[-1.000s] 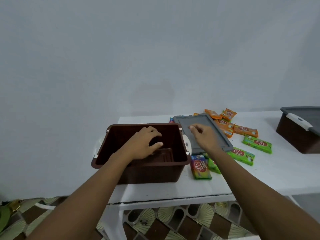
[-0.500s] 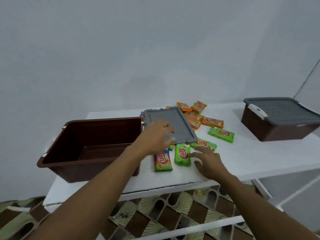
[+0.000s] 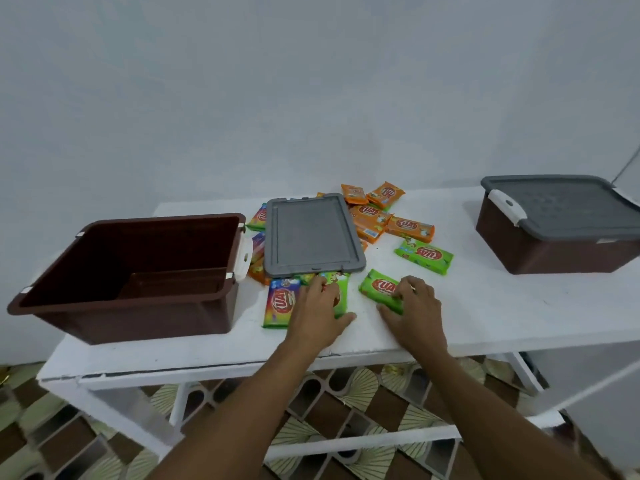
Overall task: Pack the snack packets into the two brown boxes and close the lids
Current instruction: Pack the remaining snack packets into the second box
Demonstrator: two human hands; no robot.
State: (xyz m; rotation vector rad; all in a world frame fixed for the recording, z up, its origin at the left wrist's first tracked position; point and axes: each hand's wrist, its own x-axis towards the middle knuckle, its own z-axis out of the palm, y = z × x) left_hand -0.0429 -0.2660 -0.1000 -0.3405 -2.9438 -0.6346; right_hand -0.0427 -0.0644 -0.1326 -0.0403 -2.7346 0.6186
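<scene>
Head view looks down on a white table [image 3: 502, 317] set against a pale wall [image 3: 311, 81], with patterned brown and green floor tiles [image 3: 363, 403] below it. On the table's left end stands the open brown box [image 3: 138, 317], lidless and with nothing visible inside. On the right end, well apart from it, stands the closed brown box [image 3: 554, 251], a grey lid with a white latch on top. The loose grey lid [image 3: 311, 233] lies flat just right of the open box, resting on several packets whose ends show at its edges.

Orange packets [image 3: 367, 216] are heaped behind and to the right of that lid. A far green packet [image 3: 424, 256] lies alone to their right. A rainbow packet [image 3: 280, 303] lies in front of the lid, touching the left green packet [image 3: 341, 289].

The left hand [image 3: 318, 313] rests on the left green packet, fingers laid fairly straight along it and thumb spread out at its near end. The right hand [image 3: 415, 306] grips the right green packet [image 3: 379, 289], fingers bent over its right end, thumb against its near edge.
</scene>
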